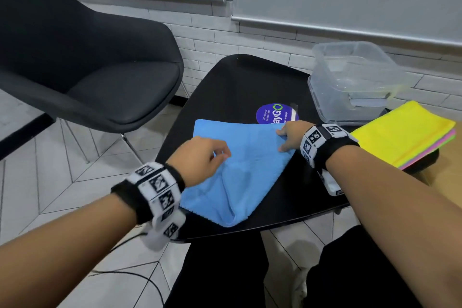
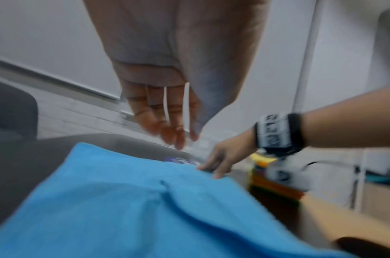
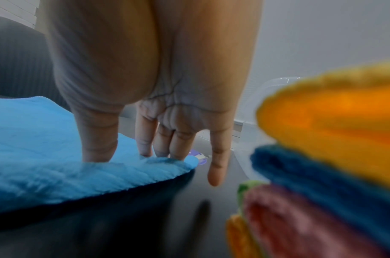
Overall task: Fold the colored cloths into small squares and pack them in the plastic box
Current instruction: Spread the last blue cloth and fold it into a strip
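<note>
A blue cloth point(image 1: 250, 170) lies partly folded on the black table point(image 1: 250, 82), with a raised crease running toward its near corner. My left hand point(image 1: 221, 154) hovers just over the cloth's left part; in the left wrist view its fingers point(image 2: 176, 137) hang straight and hold nothing above the blue cloth point(image 2: 123, 200). My right hand point(image 1: 283, 140) presses the cloth's far right corner flat. In the right wrist view its thumb and fingers point(image 3: 145, 150) rest on the blue cloth point(image 3: 45, 148), with the little finger off its edge. The clear plastic box point(image 1: 350, 70) stands at the table's far right.
A stack of colored cloths point(image 1: 405, 132), yellow on top, lies right of my right wrist, near the box. A round purple sticker point(image 1: 275, 112) shows beyond the blue cloth. A black chair point(image 1: 87, 70) stands to the left. My knees are below the table's near edge.
</note>
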### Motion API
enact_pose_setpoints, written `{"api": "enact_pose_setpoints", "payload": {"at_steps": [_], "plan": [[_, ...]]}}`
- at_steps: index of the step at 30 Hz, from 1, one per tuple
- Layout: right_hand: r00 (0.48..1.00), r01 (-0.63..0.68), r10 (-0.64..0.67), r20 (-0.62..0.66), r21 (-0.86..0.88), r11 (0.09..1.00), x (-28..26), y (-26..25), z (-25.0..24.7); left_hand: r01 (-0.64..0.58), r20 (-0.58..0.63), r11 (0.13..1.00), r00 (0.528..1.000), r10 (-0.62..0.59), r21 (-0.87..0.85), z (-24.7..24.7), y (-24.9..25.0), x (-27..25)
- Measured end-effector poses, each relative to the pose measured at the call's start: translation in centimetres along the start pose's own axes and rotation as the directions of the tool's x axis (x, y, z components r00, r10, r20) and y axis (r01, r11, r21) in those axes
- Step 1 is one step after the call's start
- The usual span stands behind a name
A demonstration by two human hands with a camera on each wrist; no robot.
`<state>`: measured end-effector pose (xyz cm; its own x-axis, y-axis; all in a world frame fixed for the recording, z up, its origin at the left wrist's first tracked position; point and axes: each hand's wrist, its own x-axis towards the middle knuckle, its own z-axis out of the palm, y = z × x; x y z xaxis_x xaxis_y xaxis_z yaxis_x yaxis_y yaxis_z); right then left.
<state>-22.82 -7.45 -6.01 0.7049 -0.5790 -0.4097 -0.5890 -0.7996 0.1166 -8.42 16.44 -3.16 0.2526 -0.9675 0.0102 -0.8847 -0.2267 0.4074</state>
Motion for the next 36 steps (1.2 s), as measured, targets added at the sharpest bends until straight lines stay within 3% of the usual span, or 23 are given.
{"api": "enact_pose_setpoints", "payload": {"at_steps": [5, 15, 18, 23, 25, 28, 31, 36], "plan": [[1.0, 0.002, -0.003, -0.026, -0.019, 1.0, 0.1, -0.1, 0.3, 0.151, 0.252, 0.96, 0.945, -0.21, 0.236, 1.9, -3.3, 4.5], [0.992, -0.126, 0.126, 0.0, 0.042, 0.991, 3.0, -0.2, -1.1, 0.136, 0.287, 0.965, 0.937, -0.198, 0.223, 1.2, -5.9, 8.8], [0.988, -0.151, 0.151, -0.037, -0.015, 0.988, 4.4, -0.2, -1.5, 0.133, 0.298, 0.971, 0.936, -0.189, 0.197, 0.5, -6.5, 9.5], [0.984, -0.16, 0.156, -0.082, -0.046, 0.986, 5.1, -1.1, -2.7, 0.14, 0.198, 0.981, 0.966, -0.166, 0.137, -1.7, -7.6, 8.5], [0.978, -0.097, 0.102, -0.18, 0.034, 0.995, 5.1, -1.8, -3.4, 0.133, 0.21, 0.978, 0.964, -0.165, 0.159, -2.0, -8.3, 7.5], [0.958, 0.117, -0.062, -0.279, 0.185, 0.976, 4.7, -4.6, -3.9, 0.129, 0.232, 0.977, 0.958, -0.168, 0.172, -1.7, -8.8, 6.3], [0.945, 0.286, -0.221, -0.243, 0.277, 0.917, 4.3, -8.1, -3.9, 0.129, 0.256, 0.976, 0.951, -0.172, 0.178, -0.8, -8.7, 5.5], [0.944, 0.315, -0.283, -0.171, 0.207, 0.926, 3.7, -11.0, -3.1, 0.129, 0.275, 0.979, 0.947, -0.169, 0.159, 0.1, -8.9, 4.8]]}}
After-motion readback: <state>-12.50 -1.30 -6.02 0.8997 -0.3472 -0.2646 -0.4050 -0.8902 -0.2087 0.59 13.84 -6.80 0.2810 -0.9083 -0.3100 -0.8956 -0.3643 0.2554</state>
